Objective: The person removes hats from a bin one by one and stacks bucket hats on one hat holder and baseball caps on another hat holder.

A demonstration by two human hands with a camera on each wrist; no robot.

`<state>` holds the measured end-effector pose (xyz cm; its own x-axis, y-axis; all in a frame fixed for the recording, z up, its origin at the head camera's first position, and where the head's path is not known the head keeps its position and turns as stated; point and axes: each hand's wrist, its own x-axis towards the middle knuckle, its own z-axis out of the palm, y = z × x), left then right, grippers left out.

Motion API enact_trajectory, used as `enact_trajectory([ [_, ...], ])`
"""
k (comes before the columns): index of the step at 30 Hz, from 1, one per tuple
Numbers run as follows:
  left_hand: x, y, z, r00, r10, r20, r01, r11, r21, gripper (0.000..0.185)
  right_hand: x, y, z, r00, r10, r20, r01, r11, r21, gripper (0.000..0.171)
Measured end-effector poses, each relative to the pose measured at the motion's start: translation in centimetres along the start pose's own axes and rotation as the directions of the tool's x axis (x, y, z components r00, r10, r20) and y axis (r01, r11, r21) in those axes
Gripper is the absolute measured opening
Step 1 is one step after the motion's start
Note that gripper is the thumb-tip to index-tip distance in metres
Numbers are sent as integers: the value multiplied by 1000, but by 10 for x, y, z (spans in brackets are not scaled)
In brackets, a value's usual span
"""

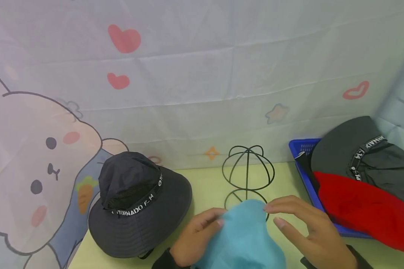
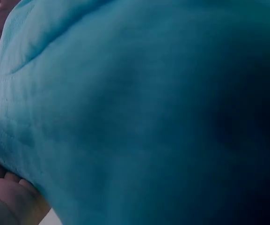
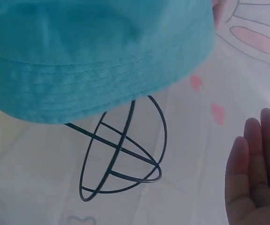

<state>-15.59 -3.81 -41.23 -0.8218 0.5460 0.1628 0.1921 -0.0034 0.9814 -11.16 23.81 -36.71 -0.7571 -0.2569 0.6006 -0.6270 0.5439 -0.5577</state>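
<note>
Teal hat [image 1: 243, 235] sits low between our hands, just in front of the wire hat stand [image 1: 248, 175] on the table [image 1: 207, 188]. Our left hand [image 1: 196, 236] pinches its edge; our right hand [image 1: 304, 228] hovers beside it, fingers straight and spread, holding nothing.

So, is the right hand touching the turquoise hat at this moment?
Apart. The right wrist view shows the right hand open with straight fingers, and bare backdrop lies between it and the brim of the turquoise hat.
</note>
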Motion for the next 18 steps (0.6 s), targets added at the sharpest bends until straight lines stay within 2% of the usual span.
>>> enact_trajectory([
  [5,-4,5,4,999,-39,8,38,995,96,31,0,8,12,996,-38,85,38,999,6,46],
  [12,-5,8,7,998,50,37,-55,987,154,26,-1,12,30,993,-60,98,61,998,-12,47],
  [18,-4,9,9,996,62,67,-75,972,222,23,-1,11,41,993,-60,102,67,995,-69,46],
])
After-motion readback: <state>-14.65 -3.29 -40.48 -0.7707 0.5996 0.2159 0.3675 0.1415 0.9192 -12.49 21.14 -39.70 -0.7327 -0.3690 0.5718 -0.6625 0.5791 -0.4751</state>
